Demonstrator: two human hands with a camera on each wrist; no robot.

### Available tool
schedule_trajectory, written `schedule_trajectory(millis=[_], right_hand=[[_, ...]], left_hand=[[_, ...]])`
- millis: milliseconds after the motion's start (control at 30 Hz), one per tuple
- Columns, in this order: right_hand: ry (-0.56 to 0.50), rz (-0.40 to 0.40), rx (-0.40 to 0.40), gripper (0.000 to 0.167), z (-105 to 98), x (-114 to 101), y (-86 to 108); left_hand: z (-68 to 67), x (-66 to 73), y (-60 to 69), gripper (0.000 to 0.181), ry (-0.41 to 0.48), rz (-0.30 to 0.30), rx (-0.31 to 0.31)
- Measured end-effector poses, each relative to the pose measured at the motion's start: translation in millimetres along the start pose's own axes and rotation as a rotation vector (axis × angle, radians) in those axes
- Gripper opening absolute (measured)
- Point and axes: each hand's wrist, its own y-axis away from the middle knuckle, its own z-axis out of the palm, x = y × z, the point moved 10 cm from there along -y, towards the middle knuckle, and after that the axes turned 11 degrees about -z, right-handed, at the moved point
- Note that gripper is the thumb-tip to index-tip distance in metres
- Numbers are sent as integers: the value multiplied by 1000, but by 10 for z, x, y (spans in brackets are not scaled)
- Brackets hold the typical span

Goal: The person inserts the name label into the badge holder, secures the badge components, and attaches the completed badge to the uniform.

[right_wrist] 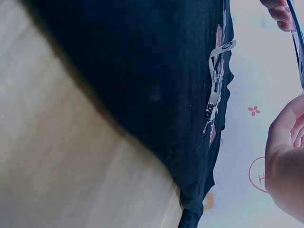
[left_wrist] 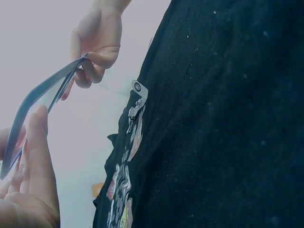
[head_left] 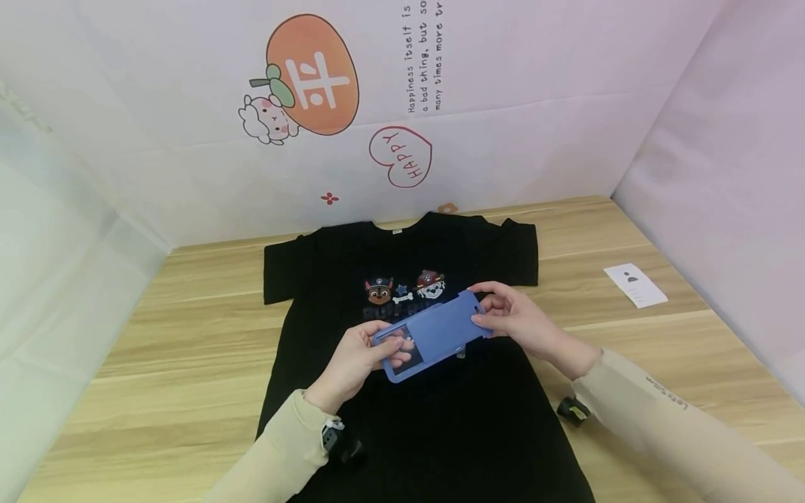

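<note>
Plainly, pale wood grain covers the table (head_left: 170, 363), and white cloth walls (head_left: 534, 105) close in the space. On the far wall an orange fruit print (head_left: 314, 73) sits toward 11 o'clock, with a red heart outline (head_left: 401, 157) reading "HAPPY" near 12. A black T-shirt (head_left: 428, 433) lies spread on the wood, its collar toward 12 o'clock and two cartoon dog faces on its chest. A small white card (head_left: 635, 285) with a dark figure printed on it lies just past 3 o'clock.

Over the shirt, toward 5 o'clock from the head view's centre, is a blue holder (head_left: 445, 325): flat, oblong, matt, tilted so that its long side runs from 8 to 2 o'clock. A window near its 8 o'clock end shows fingers behind it. The left hand (head_left: 358, 360) grips that end, thumb in front; the right hand (head_left: 518, 321) pinches the 2 o'clock end. The left wrist view shows a pale strap (left_wrist: 141, 95) by the shirt.
</note>
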Motion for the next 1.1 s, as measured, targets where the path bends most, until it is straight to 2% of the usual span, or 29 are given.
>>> schedule_trajectory(millis=[633,900,1100], right_hand=[[5,-1,0,47,-44,-3,24],[-10,8,8,48,-75,15,37],[-1,10,20,48,-102,22,58]], left_hand=[[1,-7,2,21,-4,-3,-4],[7,-13,-11,32,-6,6,-7],[15,-10,-14,33,-6,7,-5]])
